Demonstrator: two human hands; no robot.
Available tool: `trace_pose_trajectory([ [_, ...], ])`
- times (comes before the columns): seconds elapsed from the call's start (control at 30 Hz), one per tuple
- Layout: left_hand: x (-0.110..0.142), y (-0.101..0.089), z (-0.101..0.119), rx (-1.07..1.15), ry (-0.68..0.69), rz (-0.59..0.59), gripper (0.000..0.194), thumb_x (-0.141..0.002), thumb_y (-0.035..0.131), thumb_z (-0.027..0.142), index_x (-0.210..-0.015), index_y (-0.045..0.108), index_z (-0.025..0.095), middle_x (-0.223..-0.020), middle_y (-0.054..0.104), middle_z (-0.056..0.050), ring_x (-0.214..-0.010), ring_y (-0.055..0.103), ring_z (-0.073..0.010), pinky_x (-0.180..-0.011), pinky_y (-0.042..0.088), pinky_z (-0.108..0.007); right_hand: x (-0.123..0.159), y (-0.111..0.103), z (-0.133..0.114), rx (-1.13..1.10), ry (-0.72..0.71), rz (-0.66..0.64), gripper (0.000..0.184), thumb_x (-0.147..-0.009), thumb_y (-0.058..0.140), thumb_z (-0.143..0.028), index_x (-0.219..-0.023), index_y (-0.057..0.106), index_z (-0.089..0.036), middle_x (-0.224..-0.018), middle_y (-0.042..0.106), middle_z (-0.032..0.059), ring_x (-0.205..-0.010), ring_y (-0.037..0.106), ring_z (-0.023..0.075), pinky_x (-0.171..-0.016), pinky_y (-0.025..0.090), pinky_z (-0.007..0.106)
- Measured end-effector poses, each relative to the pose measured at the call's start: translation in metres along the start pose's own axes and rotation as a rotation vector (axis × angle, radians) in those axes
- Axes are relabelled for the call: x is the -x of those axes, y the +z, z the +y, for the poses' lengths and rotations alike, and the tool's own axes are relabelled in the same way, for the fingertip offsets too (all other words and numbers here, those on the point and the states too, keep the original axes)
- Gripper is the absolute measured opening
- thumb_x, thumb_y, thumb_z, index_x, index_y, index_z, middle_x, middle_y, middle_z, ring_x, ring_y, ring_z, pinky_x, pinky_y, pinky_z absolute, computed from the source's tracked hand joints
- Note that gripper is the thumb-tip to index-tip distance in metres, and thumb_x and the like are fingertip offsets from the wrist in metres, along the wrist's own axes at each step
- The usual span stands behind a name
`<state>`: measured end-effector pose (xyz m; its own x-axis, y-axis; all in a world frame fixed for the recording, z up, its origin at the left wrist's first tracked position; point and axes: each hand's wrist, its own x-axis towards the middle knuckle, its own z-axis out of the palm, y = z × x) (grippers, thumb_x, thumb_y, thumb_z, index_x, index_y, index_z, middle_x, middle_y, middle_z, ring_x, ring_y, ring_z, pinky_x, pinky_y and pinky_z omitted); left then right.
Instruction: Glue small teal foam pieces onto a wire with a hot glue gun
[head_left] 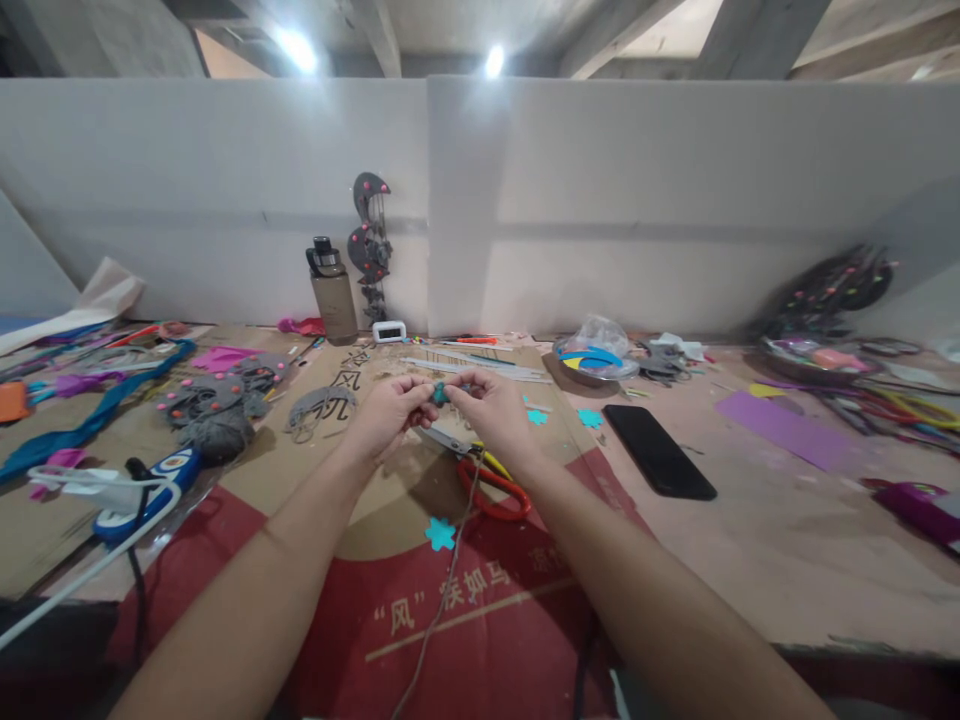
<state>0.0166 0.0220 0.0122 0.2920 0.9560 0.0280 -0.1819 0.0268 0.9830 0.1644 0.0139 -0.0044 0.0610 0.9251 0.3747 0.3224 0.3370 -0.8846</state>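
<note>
Between the fingertips of my left hand (394,412) and my right hand (487,405) is a small teal piece (440,393), partly hidden by the fingers. Both hands pinch it above the cardboard. A thin brown cord (448,590) runs down from near my right hand to the front edge. Under my hands lie red-handled scissors (495,495), with a yellow-handled tool (491,460) beside them. One turquoise flower cutout (440,533) lies nearer to me; two more, a small flower (536,416) and another flower (590,418), lie to the right.
A black phone (658,452) lies to the right, with a bowl (596,368) behind it. At the back stand a bottle (334,300) and a small white clock (389,331). Grey felt pieces (217,400) and a blue-and-white power strip (146,495) are on the left.
</note>
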Motion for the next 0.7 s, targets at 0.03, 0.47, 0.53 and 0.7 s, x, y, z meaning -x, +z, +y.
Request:
trace_pose_trajectory([
  [0.03,0.000,-0.001,0.001,0.021,-0.017,-0.015,0.017,-0.068,0.066,0.025,-0.074,0.059,0.011,-0.054,0.058,-0.001,-0.047,0.051,-0.0074,-0.046,0.040,-0.018,-0.001,0.000,0.001,-0.007,0.007,0.002,0.022,-0.073,0.056,-0.039,-0.077,0.064,-0.018,-0.051,0.046,-0.0050,-0.047,0.037,0.0087,-0.050,0.031,0.022],
  [0.47,-0.003,0.001,-0.011,0.042,0.032,0.009,0.020,-0.064,0.071,0.026,-0.073,0.059,0.012,-0.052,0.056,0.001,-0.046,0.050,-0.0071,-0.046,0.040,-0.019,0.003,0.003,-0.001,-0.016,0.033,0.002,0.018,-0.071,0.056,-0.035,-0.073,0.060,-0.018,-0.053,0.046,-0.0053,-0.048,0.034,0.0077,-0.046,0.026,0.020],
  [0.53,-0.003,0.000,-0.012,0.029,0.036,0.017,0.020,-0.064,0.070,0.026,-0.073,0.059,0.012,-0.052,0.056,0.001,-0.045,0.050,-0.0072,-0.046,0.039,-0.019,0.004,0.004,0.000,-0.015,0.032,0.000,0.019,-0.071,0.056,-0.036,-0.074,0.060,-0.018,-0.054,0.047,-0.0051,-0.048,0.035,0.0079,-0.046,0.026,0.020],
  [0.7,-0.004,0.001,-0.013,0.022,0.039,0.041,0.015,-0.064,0.067,0.024,-0.070,0.057,0.013,-0.047,0.053,0.002,-0.041,0.046,-0.0067,-0.042,0.035,-0.018,0.006,0.005,0.000,-0.034,0.023,-0.016,0.019,-0.071,0.057,-0.036,-0.073,0.060,-0.018,-0.053,0.047,-0.0050,-0.048,0.035,0.0079,-0.046,0.026,0.020],
])
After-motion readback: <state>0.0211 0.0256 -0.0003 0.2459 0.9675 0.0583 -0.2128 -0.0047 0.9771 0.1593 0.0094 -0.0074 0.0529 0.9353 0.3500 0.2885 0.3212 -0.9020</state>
